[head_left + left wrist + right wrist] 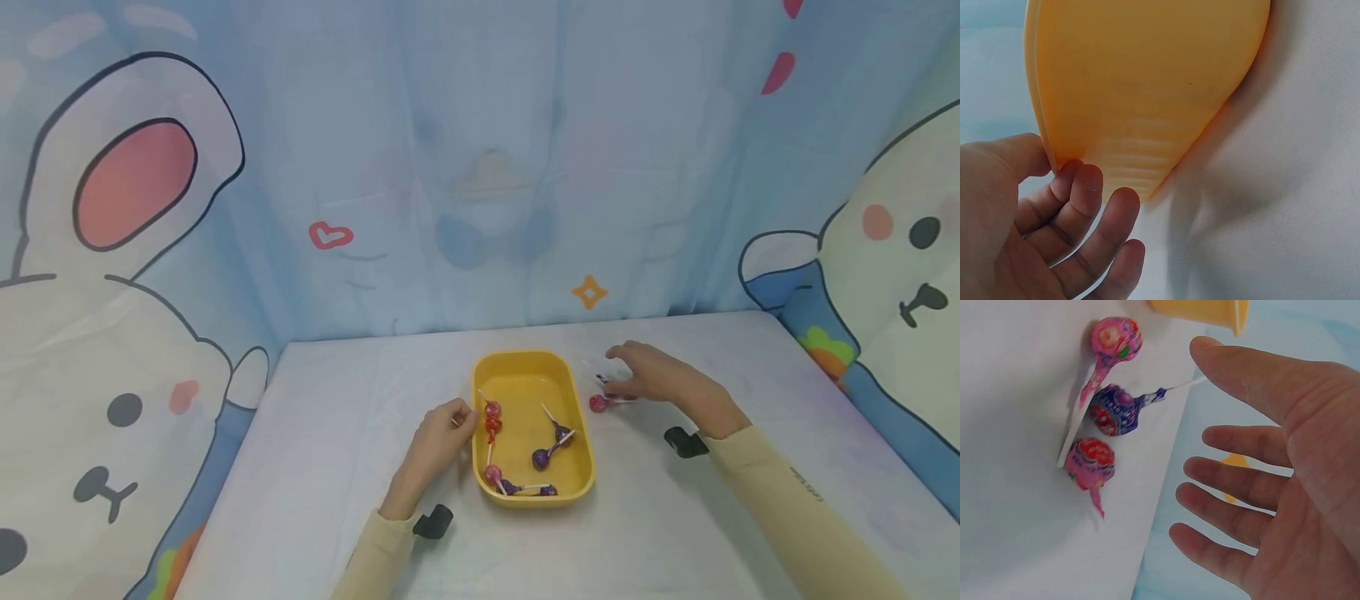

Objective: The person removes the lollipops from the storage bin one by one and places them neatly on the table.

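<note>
A yellow tray [525,364] stands on the table with several lollipops in it, red and pink ones such as the pink lollipop [492,474] along the left side, purple ones such as the purple lollipop [541,458] at right and front. My left hand [1054,225] pinches the tray's left rim between thumb and fingers. Just right of the tray, my right hand [660,377] is over loose lollipops, fingers spread and holding nothing. In the right wrist view lie a pink lollipop [1116,339], a purple lollipop [1114,411] and another pink lollipop [1092,464], close together.
A white cloth [360,433] covers the table. Behind it hangs a light blue curtain [487,167] printed with cartoon animals. Each wrist wears a small black device, such as the left wrist device [433,522].
</note>
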{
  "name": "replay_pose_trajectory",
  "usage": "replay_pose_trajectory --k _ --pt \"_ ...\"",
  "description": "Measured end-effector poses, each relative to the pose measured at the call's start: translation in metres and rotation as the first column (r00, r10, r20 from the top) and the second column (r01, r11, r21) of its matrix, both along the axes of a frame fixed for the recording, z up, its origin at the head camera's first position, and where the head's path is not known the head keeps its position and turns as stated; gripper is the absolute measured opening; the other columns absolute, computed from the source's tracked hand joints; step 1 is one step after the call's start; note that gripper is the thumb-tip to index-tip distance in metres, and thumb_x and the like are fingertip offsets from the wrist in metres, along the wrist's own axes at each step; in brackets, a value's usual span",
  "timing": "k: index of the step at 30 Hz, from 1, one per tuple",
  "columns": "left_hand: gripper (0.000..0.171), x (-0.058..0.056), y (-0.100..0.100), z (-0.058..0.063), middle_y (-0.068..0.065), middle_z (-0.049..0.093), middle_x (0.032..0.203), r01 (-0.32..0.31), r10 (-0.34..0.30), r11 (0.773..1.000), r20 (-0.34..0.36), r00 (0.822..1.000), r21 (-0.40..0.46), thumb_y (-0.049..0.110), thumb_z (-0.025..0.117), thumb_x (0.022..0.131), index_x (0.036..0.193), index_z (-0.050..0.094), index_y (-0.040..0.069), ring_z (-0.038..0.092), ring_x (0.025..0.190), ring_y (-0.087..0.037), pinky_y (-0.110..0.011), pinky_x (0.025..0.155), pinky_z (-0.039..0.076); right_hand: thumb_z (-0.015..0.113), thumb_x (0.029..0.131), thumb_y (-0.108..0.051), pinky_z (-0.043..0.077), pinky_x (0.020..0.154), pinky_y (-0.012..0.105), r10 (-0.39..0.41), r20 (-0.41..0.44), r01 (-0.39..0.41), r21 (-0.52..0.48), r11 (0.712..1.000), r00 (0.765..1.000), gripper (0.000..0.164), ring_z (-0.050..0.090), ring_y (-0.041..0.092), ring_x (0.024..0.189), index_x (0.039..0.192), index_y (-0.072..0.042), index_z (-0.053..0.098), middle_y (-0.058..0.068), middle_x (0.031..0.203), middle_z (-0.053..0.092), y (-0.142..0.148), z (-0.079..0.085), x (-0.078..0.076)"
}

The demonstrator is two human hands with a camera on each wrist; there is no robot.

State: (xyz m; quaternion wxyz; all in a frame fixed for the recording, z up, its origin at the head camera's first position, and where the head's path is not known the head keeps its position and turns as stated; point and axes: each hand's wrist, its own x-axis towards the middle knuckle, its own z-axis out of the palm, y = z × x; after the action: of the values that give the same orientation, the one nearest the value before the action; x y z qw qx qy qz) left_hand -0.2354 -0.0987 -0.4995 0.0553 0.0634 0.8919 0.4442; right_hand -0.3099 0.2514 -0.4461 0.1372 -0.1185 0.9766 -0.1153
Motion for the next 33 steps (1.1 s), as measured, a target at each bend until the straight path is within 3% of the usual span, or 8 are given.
replay_pose_trajectory --k 7,33 --pt "0.023 -0.001 0.002 0.001 0.003 0.059 0.077 0.007 -0.007 1.000 0.001 1.000 0.001 0.035 0.056 0.101 0.087 0.060 0.017 0.051 0.065 -0.012 -0.026 0.056 0.040 0.072 0.091 -0.038 0.041 0.106 0.061 -0.013 0.011 0.013 -0.002 1.000 1.000 0.069 0.049 0.044 0.127 0.142 0.001 0.049 0.029 0.144 0.048 -0.006 0.003 0.000" --pt "0.023 0.001 0.000 0.002 0.003 0.059 0.076 0.011 -0.011 1.000 -0.019 1.000 0.008 0.034 0.057 0.101 0.086 0.060 0.016 0.052 0.065 -0.011 -0.026 0.056 0.040 0.069 0.094 -0.037 0.037 0.111 0.059 0.098 -0.038 -0.098 -0.017 0.995 0.994 0.062 0.045 0.043 0.136 0.143 -0.002 0.050 0.026 0.147 0.048 -0.039 0.022 0.005"
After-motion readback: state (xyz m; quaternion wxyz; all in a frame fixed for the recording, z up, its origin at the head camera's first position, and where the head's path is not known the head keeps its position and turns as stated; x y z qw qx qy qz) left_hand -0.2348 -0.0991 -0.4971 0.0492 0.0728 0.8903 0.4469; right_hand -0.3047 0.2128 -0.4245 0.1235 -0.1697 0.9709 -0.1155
